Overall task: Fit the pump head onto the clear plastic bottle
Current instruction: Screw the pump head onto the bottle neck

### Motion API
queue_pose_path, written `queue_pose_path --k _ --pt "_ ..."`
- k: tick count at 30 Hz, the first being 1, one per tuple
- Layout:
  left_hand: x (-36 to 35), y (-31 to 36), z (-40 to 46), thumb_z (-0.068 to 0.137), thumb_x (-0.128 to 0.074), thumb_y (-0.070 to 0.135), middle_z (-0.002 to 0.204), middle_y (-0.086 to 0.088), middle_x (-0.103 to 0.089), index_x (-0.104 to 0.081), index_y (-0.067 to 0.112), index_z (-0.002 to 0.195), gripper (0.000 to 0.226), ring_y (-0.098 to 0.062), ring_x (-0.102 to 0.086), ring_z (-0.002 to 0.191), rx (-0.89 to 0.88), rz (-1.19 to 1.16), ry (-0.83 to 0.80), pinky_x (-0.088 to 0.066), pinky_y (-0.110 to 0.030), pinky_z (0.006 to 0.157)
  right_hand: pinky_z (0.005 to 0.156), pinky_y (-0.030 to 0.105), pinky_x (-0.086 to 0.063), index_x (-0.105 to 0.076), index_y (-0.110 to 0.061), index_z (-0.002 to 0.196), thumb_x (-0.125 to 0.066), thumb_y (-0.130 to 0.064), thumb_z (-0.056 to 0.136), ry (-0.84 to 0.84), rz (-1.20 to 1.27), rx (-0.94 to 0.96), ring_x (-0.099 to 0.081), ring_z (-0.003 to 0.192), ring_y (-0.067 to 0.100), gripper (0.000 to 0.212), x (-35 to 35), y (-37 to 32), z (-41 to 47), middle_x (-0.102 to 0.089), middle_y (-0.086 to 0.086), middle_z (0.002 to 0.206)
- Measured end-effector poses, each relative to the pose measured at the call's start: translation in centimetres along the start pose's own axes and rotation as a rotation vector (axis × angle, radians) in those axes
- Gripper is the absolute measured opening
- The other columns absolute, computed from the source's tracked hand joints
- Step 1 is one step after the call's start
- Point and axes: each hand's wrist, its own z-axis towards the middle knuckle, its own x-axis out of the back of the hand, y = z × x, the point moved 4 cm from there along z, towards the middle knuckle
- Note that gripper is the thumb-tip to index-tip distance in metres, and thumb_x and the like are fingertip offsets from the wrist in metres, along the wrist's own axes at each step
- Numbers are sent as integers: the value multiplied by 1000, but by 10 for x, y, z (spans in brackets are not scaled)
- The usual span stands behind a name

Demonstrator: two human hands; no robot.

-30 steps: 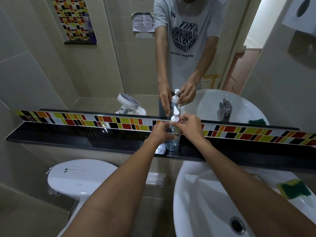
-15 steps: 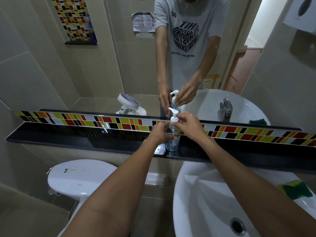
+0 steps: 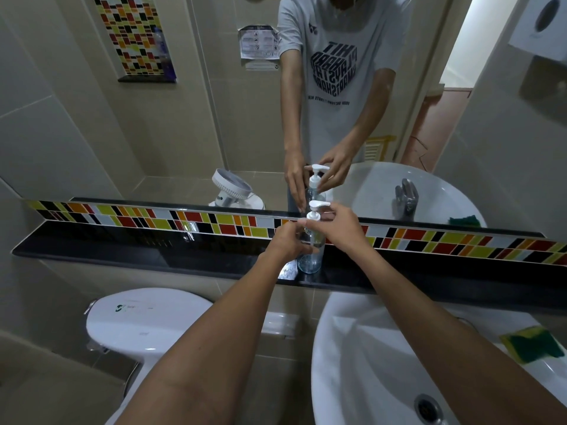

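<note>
Clear bottle [image 3: 310, 259] upright on the black shelf [image 3: 153, 253] below the mirror, white pump [image 3: 315, 210] seated on its neck, left hand [image 3: 288, 240] clamped round the bottle, right hand [image 3: 337, 228] pinching the pump collar, sink [image 3: 352, 348] near right

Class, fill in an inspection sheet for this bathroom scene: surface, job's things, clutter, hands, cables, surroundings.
Surface: black ledge under the mirror; glossy.
Job's things: clear bottle upright on the ledge; white pump head sits on its neck, nozzle pointing right.
Clutter: sponge on the sink rim; white fan seen in the mirror.
Hands: left hand grips the bottle; right hand holds the pump collar.
Cables: nothing seen.
Surroundings: sink below right, toilet tank below left, coloured tile strip, mirror.
</note>
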Motion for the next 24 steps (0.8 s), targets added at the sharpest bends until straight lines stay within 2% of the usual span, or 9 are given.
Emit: queue_pose_path --k 2,4,9,11,14,17,19,22,24 --pt "0 -2 2 72 -87 9 109 -4 -71 -68 12 120 52 -23 -66 104 8 7 -1 -56 -46 91 97 40 -58 -65 -6 129 -92 -21 72 -99 26 -20 -72 108 22 65 -7 4 0 -76 8 114" --pt "-1 -2 2 71 -88 11 107 -3 -73 -68 13 119 52 -22 -67 103 -2 23 -13 -57 -47 91 98 40 -57 -65 -7 131 -92 -18 72 -105 42 -26 -71 110 20 66 -7 8 -3 -76 7 117" --pt "-1 0 0 72 -88 15 116 -8 -68 -64 13 128 61 -23 -64 106 -35 64 5 -54 -33 82 88 31 -61 -72 -4 115 -91 -18 73 79 77 -38 -75 96 20 48 9 18 -8 -78 9 103" --pt "-1 0 1 72 -88 16 117 -9 -67 -63 12 129 63 -24 -63 106 -38 68 6 -52 -30 80 85 28 -61 -72 -4 112 -92 -20 72 100 57 -43 -75 93 17 47 12 18 -5 -78 7 100" --pt "-1 -1 2 73 -87 13 112 -3 -66 -64 12 127 59 -20 -62 102 -30 52 -2 -54 -34 83 96 35 -58 -68 -7 124 -93 -19 70 7 46 -35 -71 109 18 61 8 14 0 -76 6 114" --pt "-1 0 0 73 -87 11 111 -3 -71 -66 14 124 55 -22 -66 106 -26 43 -22 -57 -44 90 101 35 -54 -65 -8 131 -89 -9 74 -104 11 -2 -68 115 19 62 -3 11 -2 -74 7 121" --pt "-1 1 0 74 -86 11 108 -1 -69 -66 13 123 53 -20 -65 103 -33 46 -19 -57 -41 88 99 36 -56 -68 -5 127 -88 -7 75 -37 34 0 -72 107 19 55 -1 15 -5 -76 9 115" --pt "-1 1 -1 75 -85 9 102 1 -65 -63 10 127 56 -19 -61 100 -43 31 -5 -57 -33 82 85 30 -59 -75 -2 108 -90 -14 75 126 28 -13 -73 86 14 38 10 19 -8 -78 7 95" --pt "-2 1 -2 76 -84 8 92 6 -61 -63 9 126 55 -17 -60 96 -42 22 -7 -56 -30 79 79 27 -58 -75 -3 103 -91 -19 73 179 33 -29 -72 81 12 37 14 20 -5 -77 5 90"
